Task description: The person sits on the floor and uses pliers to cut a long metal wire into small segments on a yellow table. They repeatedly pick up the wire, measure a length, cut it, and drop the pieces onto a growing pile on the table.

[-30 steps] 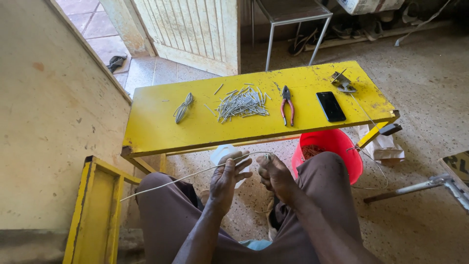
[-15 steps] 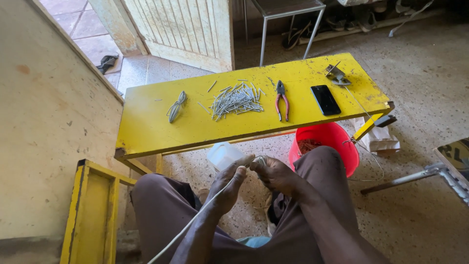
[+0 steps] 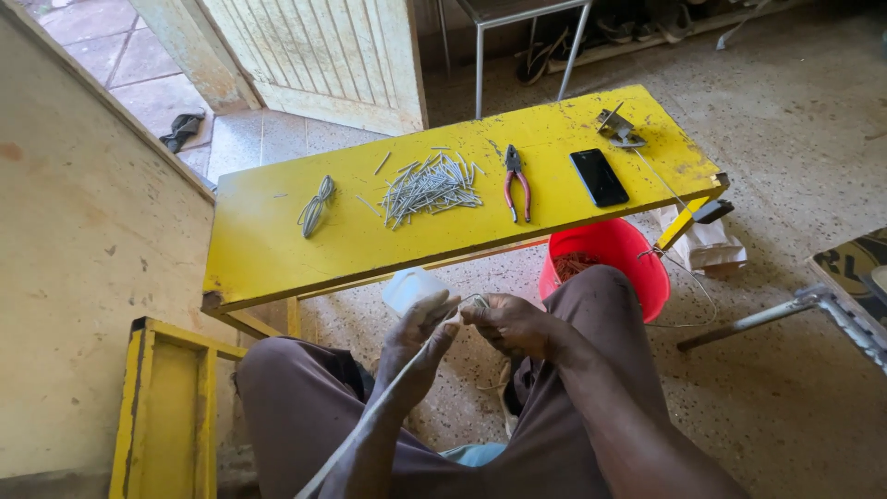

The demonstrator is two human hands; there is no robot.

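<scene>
Head view, looking down past the knees. Largest first: yellow table [image 3: 277, 249] in front of the seated person; red bucket [image 3: 637, 259] under its right end. On the tabletop: pile of short cut wire pieces [image 3: 427, 188], small twisted wire bundle [image 3: 316, 205], red-handled pliers [image 3: 516, 181], black phone [image 3: 599, 176], small metal clamp [image 3: 617, 129] near the far right corner.

Long wire [image 3: 370, 420] runs from the lower frame edge up along the left forearm to the hands, which meet just below the table edge. Left hand [image 3: 418, 346] is closed around the wire, fingers wrapped. Right hand [image 3: 510, 323] pinches the wire's end, which looks bent into a small loop; exact shape too small to tell.

Risks, as judged:
- The long free tail could whip or snag on the trouser leg while being bent.
- The cut end is probably sharp; bare fingertips at the loop could get pricked if the pinch slips.
- A knee bumping the table could roll loose pieces over the edge.
- The phone lies beside the pliers; scratching is possible.
</scene>
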